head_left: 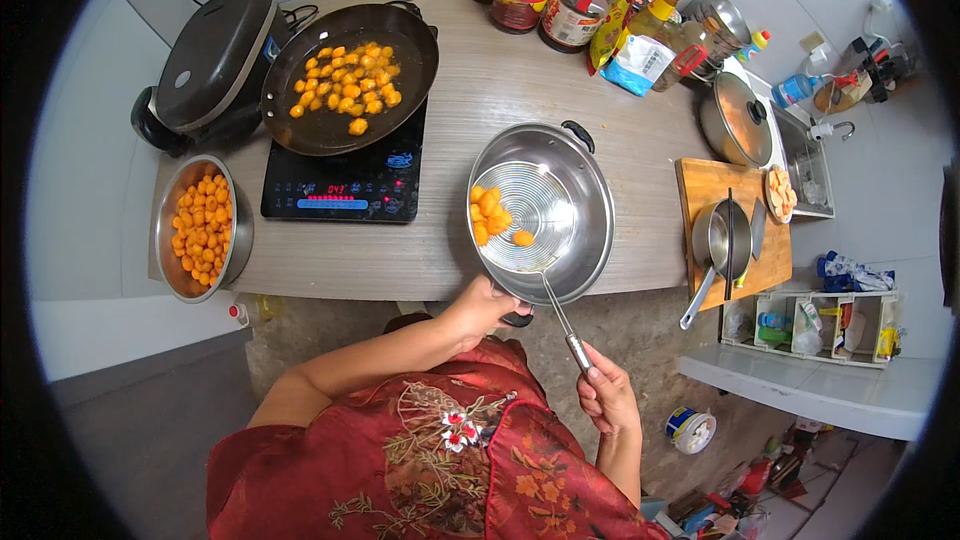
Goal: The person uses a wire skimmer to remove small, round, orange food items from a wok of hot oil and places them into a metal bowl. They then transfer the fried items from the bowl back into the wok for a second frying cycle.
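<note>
My right hand (611,394) grips the handle of a wire skimmer (540,202), whose round spiral basket rests inside a stainless steel pot (598,217). Several orange dough balls (489,211) sit at the basket's left side, with one apart near its lower middle. At the pot's near side, my left hand (480,307) holds its black side handle. Beyond, to the left, a dark frying pan (315,139) stands on a black induction cooker (337,202) with a lit panel. Many small golden balls (349,86) lie in oil in that pan.
A steel bowl (241,240) of orange balls is at the counter's left edge, below a lidded electric pan (217,52). Bottles (574,15) line the back wall. Rightward are a wooden cutting board (772,270) with a saucepan (709,240) and chopsticks (730,255), plus a lidded pot (731,120).
</note>
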The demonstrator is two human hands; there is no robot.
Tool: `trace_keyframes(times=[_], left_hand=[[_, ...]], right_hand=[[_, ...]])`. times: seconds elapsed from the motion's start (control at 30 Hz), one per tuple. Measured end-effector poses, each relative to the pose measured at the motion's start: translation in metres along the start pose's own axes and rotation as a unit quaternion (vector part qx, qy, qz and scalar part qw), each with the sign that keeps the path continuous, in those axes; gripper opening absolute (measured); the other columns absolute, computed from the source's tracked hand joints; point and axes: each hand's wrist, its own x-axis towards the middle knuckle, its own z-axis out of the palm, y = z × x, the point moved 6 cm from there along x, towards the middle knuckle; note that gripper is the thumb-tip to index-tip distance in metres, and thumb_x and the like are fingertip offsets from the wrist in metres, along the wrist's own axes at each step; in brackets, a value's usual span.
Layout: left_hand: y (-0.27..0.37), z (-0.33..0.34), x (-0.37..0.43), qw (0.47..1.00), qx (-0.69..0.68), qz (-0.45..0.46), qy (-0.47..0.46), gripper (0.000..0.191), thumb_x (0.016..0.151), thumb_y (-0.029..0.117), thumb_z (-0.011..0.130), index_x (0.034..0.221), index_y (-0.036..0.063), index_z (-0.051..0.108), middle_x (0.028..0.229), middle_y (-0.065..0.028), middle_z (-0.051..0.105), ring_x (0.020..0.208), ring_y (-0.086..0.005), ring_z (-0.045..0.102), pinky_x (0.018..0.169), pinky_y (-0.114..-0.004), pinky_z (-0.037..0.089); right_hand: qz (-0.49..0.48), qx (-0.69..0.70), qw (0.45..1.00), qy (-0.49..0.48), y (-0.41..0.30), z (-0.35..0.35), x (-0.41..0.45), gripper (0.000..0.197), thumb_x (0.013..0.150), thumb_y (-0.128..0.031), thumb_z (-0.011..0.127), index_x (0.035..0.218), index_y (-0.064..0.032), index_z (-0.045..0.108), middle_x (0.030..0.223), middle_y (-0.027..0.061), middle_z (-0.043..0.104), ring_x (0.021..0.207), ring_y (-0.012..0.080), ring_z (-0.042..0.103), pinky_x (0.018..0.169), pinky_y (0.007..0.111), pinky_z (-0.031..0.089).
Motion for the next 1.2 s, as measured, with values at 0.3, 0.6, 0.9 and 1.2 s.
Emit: trace_keyframes(times=[0.3, 0.6, 0.9, 1.2], left_hand=[[-0.010, -0.022, 0.003, 0.989, -0.141, -0.021, -0.038, 0.030, 0.082, 0.003, 0.056, 0.112, -0.0029, 0.052, 0.106, -0.0149, 0.061, 0.096, -0.0252, 0.062, 0.081, -0.039, 0.053], [-0.011, -0.062, 0.000, 0.976, -0.214, 0.026, 0.019, 0.049, 0.083, 0.003, 0.054, 0.127, -0.0015, 0.032, 0.103, -0.0172, 0.060, 0.091, -0.0250, 0.063, 0.081, -0.039, 0.053], [-0.059, -0.099, -0.059, 0.968, -0.242, 0.034, 0.058, 0.037, 0.089, 0.012, 0.054, 0.123, 0.0032, 0.041, 0.107, -0.0155, 0.059, 0.099, -0.0237, 0.059, 0.089, -0.037, 0.048], [-0.094, -0.171, -0.111, 0.910, -0.333, 0.106, 0.221, 0.030, 0.089, 0.010, 0.053, 0.118, 0.0034, 0.046, 0.103, -0.0158, 0.060, 0.096, -0.0235, 0.060, 0.087, -0.037, 0.049]], right_hand=[[-0.044, 0.023, 0.999, 0.023, -0.022, 0.001, 0.001, 0.045, 0.088, -0.018, 0.058, 0.129, -0.0040, 0.046, 0.059, 0.0000, 0.043, 0.041, 0.0035, 0.030, 0.035, 0.015, 0.023], [-0.183, -0.012, 0.983, 0.020, -0.099, 0.027, -0.010, 0.046, 0.091, -0.015, 0.055, 0.131, 0.0014, 0.042, 0.062, 0.0007, 0.044, 0.046, 0.0035, 0.034, 0.035, 0.014, 0.024], [-0.211, -0.094, 0.969, -0.086, -0.126, 0.126, 0.052, 0.043, 0.091, -0.014, 0.053, 0.128, 0.0044, 0.044, 0.068, 0.0016, 0.048, 0.049, 0.0032, 0.036, 0.035, 0.014, 0.023], [-0.309, -0.352, 0.879, -0.093, -0.112, 0.223, 0.109, 0.040, 0.091, -0.008, 0.050, 0.130, -0.0015, 0.046, 0.060, -0.0022, 0.047, 0.049, 0.0039, 0.040, 0.044, 0.018, 0.032]])
